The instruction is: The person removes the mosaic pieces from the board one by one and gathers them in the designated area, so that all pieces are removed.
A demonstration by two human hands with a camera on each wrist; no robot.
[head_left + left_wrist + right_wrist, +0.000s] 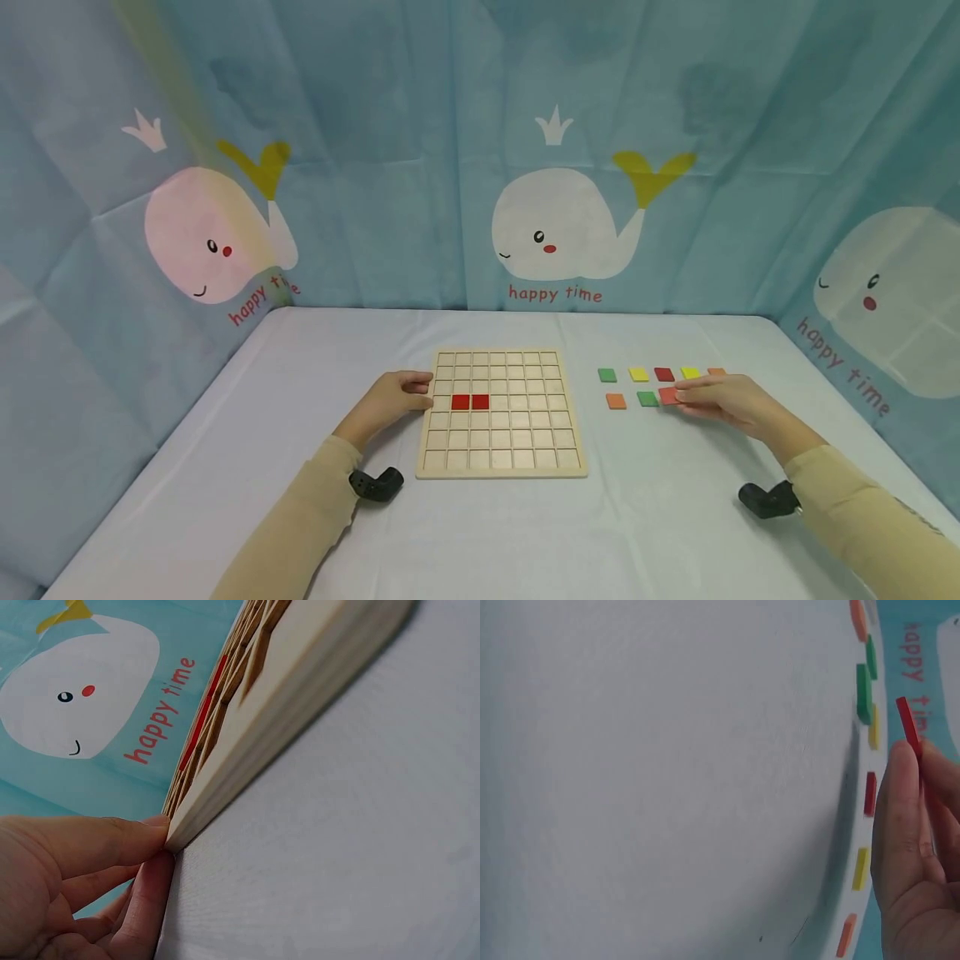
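Note:
A pale wooden grid board (pixel 501 475) lies on the table, with a red tile (pixel 461 402) and a second red tile (pixel 481 402) side by side in its cells. At the board's left edge, my left hand (pixel 390 404) holds the rim between thumb and fingers; the left wrist view shows the fingertips against the board's side. Over on the right, my right hand (pixel 731 404) pinches another red tile (pixel 908 724), raised off the table, between thumb and fingertips. Beside it lie a green tile (pixel 647 399) and a dark red tile (pixel 663 374).
More loose square tiles lie right of the board: a green one (pixel 607 375), a yellow one (pixel 638 374), another yellow one (pixel 690 372), an orange one (pixel 616 401) and a farther orange one (pixel 716 371). A blue whale-print curtain (pixel 420 208) stands behind the white table (pixel 510 542).

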